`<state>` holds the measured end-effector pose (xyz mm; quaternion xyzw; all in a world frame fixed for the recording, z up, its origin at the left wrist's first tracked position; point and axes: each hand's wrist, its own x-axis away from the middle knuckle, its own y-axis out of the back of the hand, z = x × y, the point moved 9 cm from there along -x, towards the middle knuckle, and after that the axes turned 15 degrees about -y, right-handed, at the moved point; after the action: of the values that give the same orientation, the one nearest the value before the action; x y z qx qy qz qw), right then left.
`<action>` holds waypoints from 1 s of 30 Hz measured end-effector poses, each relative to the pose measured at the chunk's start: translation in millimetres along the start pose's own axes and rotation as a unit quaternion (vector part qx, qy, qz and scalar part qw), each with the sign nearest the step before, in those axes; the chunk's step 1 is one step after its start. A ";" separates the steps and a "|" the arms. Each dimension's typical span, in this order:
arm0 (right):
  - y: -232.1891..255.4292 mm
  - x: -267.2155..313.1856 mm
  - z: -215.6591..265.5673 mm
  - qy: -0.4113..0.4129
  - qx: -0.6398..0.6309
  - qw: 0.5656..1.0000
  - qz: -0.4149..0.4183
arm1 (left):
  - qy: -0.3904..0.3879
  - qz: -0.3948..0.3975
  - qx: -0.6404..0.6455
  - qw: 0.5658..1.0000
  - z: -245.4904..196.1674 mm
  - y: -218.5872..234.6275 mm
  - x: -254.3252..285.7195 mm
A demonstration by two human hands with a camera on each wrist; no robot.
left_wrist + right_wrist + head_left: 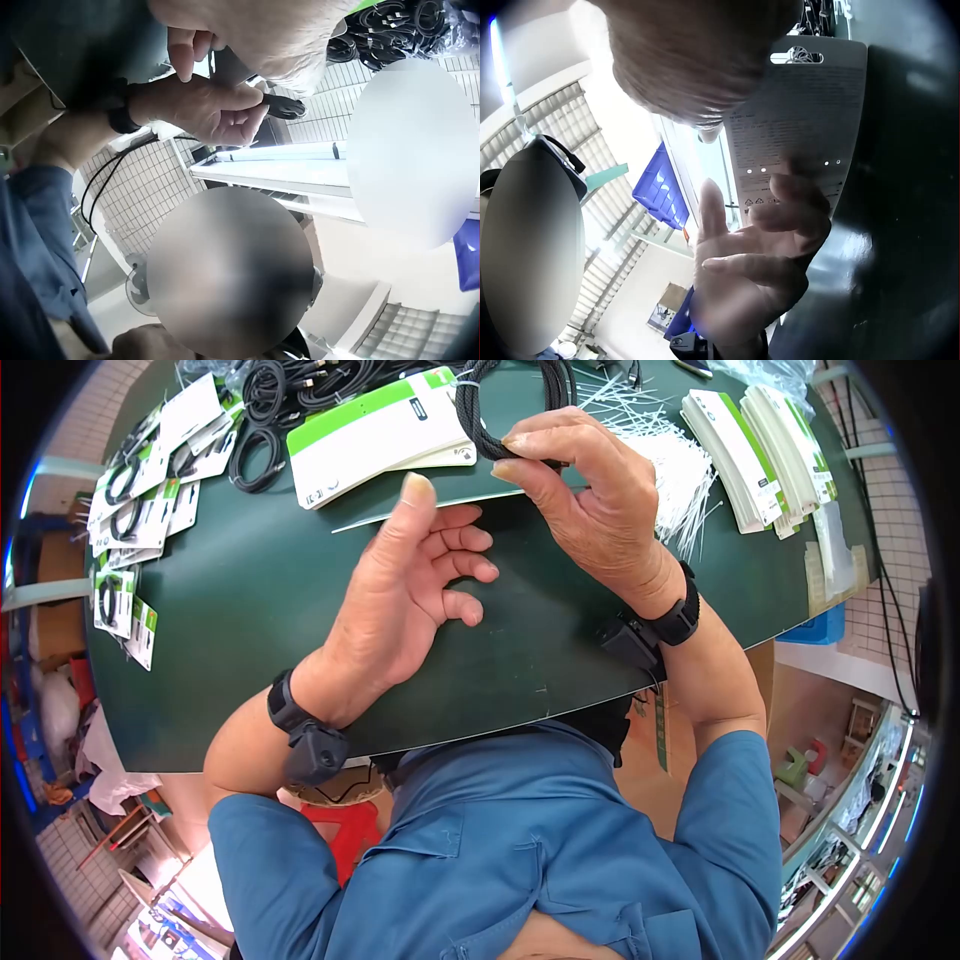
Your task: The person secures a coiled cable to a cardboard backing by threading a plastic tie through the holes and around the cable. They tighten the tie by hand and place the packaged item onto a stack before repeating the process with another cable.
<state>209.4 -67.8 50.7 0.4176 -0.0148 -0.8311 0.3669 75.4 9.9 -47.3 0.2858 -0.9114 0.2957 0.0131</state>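
Note:
My right hand (600, 500) pinches a coil of black braided cable (468, 410) between thumb and fingertips, at the far middle of the head view. Just below that pinch, a packaging card (802, 112) shows as a thin pale edge; its printed back and hanging slot face the right wrist view. My left hand (390, 590) is to the left with its thumb raised and fingers loosely bent, nothing in its palm. In the right wrist view its fingers overlap the lower part of the card. The left wrist view shows the end of a black cable coil (285, 106) past the right fingers.
A stack of green-and-white cards (370, 435) lies behind the hands, with loose black cables (262, 460) beside it. Cards with cables attached (135, 510) are spread at the left. White cable ties (665, 475) are heaped right of centre, near more card stacks (735, 460).

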 end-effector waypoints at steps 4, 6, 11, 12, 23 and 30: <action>0.1 1.9 9.7 0.032 0.005 0.999 0.013 | 0.067 -0.003 0.087 0.994 2.8 -5.9 7.0; -0.6 4.5 16.5 0.039 -0.007 0.999 0.020 | 0.061 -0.008 0.118 0.991 6.4 -6.2 8.3; -2.0 -3.6 27.1 -0.065 -0.039 0.989 0.124 | 0.054 -0.018 0.186 0.981 6.5 -14.0 21.8; -4.1 -4.8 27.8 -0.080 -0.029 0.984 0.159 | 0.011 -0.011 0.121 0.992 -4.8 -17.3 21.0; -13.9 -4.2 31.8 -0.038 0.030 0.979 0.198 | -0.158 0.116 -0.162 0.967 -28.7 -18.5 9.8; -15.5 -8.2 28.5 -0.016 -0.027 0.983 0.182 | -0.202 0.128 -0.112 0.965 -31.5 -19.3 1.7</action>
<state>183.3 -59.4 69.8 0.3845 -0.0739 -0.7573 0.5227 79.6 13.4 -10.7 0.2176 -0.9514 0.1272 -0.1768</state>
